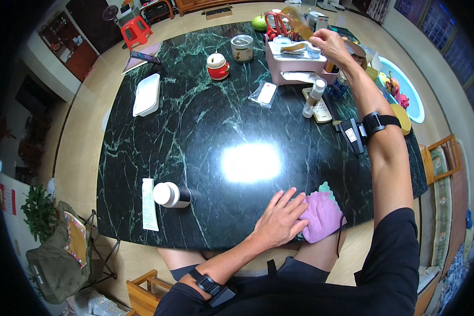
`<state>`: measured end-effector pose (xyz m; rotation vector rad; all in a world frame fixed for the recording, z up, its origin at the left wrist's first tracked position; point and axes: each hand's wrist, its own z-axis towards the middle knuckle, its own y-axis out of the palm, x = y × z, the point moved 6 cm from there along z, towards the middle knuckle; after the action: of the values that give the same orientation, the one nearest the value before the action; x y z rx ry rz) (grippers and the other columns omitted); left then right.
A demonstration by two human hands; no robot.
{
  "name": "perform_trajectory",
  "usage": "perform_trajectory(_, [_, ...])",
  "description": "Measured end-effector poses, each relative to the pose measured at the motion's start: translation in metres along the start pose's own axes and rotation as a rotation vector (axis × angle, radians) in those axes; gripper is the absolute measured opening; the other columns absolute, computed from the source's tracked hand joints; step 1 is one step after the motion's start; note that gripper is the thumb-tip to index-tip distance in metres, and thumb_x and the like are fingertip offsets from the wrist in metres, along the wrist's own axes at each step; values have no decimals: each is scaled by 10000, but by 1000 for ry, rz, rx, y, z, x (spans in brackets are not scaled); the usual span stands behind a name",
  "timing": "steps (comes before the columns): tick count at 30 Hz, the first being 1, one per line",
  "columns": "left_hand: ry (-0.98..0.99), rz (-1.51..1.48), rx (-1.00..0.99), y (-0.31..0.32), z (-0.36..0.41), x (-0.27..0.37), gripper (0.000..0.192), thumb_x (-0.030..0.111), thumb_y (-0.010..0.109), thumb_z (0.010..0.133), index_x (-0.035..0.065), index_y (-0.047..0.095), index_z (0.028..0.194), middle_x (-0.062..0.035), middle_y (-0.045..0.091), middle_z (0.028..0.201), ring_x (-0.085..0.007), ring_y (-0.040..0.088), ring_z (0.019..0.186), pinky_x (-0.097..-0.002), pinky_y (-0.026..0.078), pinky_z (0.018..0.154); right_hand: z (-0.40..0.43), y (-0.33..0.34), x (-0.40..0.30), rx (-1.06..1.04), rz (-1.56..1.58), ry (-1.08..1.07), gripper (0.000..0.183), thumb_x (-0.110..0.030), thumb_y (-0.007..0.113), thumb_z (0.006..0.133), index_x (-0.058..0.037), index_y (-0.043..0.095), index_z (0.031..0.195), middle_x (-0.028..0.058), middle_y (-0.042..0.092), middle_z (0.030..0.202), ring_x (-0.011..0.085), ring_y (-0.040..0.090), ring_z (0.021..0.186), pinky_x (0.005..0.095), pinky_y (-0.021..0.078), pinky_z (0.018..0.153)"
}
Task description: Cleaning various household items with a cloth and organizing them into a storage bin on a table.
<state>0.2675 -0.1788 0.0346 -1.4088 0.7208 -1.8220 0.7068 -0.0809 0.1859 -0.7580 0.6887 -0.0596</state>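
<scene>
My right hand point(331, 45) is raised at the far right of the table, pinching a translucent amber comb-like object point(298, 25) that looks blurred. Just below it stands a pink tissue-box organizer point(274, 71). On its white top lie another amber item point(293, 48) and small clear-lidded jars point(281, 40). Red-handled scissors point(269, 24) stick up behind. My left hand point(278, 221) lies palm down near the table's front edge, fingers apart, touching the side of a folded purple cloth point(324, 217). A green cloth edge point(327, 189) shows beyond the purple one.
On the dark green marble table point(173, 150) are a white tube point(149, 205), a tipped white-capped bottle point(173, 194), a white tray point(147, 94), a red-and-white figurine point(217, 67), a lidded can point(242, 48), a pump bottle point(315, 96) and a remote point(323, 111). A blue fruit basket point(418, 94) stands right.
</scene>
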Motion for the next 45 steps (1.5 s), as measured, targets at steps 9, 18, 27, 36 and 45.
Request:
perform_trajectory(9, [-3,-21,28,-2,-4,-2,445,359,610,956,50,614,1277,-150,537,1421,-373,415,1387,-525,294,1152,-21,6,-16,-16,543,433,442,-174,650,964,-12,522,1355,89,716,883,67,585,635,213,481,534])
perform_trajectory(18, [-4,14,29,-2,-3,-3,417,350,610,955,55,620,1250,-144,544,1401,-373,430,1367,-518,304,1146,-20,74,-44,144,1253,711,203,-58,524,974,93,592,1092,181,687,912,106,538,598,213,463,480])
perform_trajectory(27, [8,50,17,-1,1,5,402,327,613,945,54,624,1240,-141,560,1374,-380,451,1333,-533,322,1126,-24,127,-50,265,1536,817,308,-258,353,1051,-29,536,956,82,560,737,102,406,491,247,327,404])
perform_trajectory(36, [-10,34,-10,-2,3,5,417,308,613,943,59,612,1277,-135,542,1404,-378,443,1347,-540,309,1135,-18,150,-35,207,1709,849,392,-313,276,1061,8,502,1051,208,678,852,156,585,527,288,526,434])
perform_trajectory(45, [-13,36,4,-3,3,2,412,325,618,942,57,627,1255,-131,554,1398,-365,449,1354,-530,304,1143,-12,155,-46,14,1494,836,536,-439,423,1052,80,415,1184,215,662,811,205,650,571,312,584,467])
